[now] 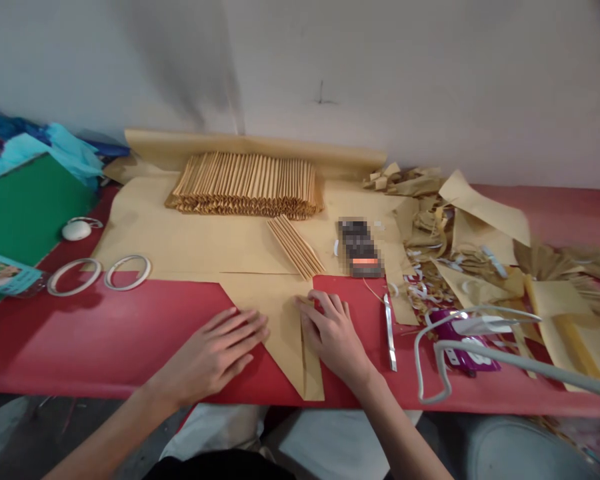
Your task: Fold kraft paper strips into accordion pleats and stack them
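A brown kraft paper piece (275, 313) lies on the red tabletop in front of me, its left side slanting and a narrow folded strip along its right side. My left hand (225, 350) lies flat, fingers stretched out, with the fingertips on the paper's left edge. At the right edge, my right hand (333, 327) has its fingers curled, thumb and forefinger pressed on the folded strip. Just beyond rests a small bundle of pleated paper (296, 247). Behind that stands a long row of accordion-folded paper (245, 183).
Two rolls of white tape (127, 272) and a white round device (77, 230) sit at left. To the right are a blurred-out phone (361, 247), a silver cutter (390, 333), a purple object (460, 347), a white cable frame (510, 360) and heaped paper scraps (480, 253).
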Motion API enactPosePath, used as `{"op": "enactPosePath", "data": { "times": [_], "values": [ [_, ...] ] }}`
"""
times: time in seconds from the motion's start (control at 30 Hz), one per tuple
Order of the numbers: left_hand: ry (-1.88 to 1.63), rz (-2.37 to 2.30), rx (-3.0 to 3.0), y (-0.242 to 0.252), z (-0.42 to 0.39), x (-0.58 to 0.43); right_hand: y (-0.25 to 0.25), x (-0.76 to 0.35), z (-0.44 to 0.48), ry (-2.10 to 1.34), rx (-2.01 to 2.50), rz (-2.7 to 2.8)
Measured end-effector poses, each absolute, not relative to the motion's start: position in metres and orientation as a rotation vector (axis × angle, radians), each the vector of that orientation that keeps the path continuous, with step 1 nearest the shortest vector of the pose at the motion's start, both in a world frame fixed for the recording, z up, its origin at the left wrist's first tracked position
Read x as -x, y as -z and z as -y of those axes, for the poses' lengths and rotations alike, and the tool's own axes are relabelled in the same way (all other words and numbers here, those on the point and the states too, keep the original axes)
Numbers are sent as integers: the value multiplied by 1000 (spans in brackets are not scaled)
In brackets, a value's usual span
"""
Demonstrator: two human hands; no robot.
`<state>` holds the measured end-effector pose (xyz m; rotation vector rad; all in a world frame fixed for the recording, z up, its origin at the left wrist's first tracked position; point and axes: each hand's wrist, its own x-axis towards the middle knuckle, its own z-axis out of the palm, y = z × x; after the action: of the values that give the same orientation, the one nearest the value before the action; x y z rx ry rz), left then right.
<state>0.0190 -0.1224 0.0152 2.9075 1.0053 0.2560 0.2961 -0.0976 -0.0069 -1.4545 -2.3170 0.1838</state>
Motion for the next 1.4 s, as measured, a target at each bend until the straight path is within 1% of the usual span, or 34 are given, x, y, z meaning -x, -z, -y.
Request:
{"op": "enactPosePath", "data": {
  "times": [0.17,0.53,0.83,0.97,1.07,1.2,1.4],
  "values": [
    [-274,-830,-2885,-18,147,-47,6,-297,98,-241,1452,2332],
    [-257,-840,-2855,-13,159,-74,9,-304,96,-323,1441,2349],
    [-265,-744,-2839,-12,157,-89,9,-306,97,-313,1446,2378],
    [-230,-916,-2933,-12,151,-60,9,-306,97,-323,1442,2379],
    [-266,-1175,-2972,-10,149,-23,10,-305,98,-317,1443,2368],
    [-329,-1517,-2872,-4,152,12,13,-305,99,-292,1433,2363],
    [-361,-1589,-2772,1,152,13,14,-308,98,-194,1400,2410]
  ]
}}
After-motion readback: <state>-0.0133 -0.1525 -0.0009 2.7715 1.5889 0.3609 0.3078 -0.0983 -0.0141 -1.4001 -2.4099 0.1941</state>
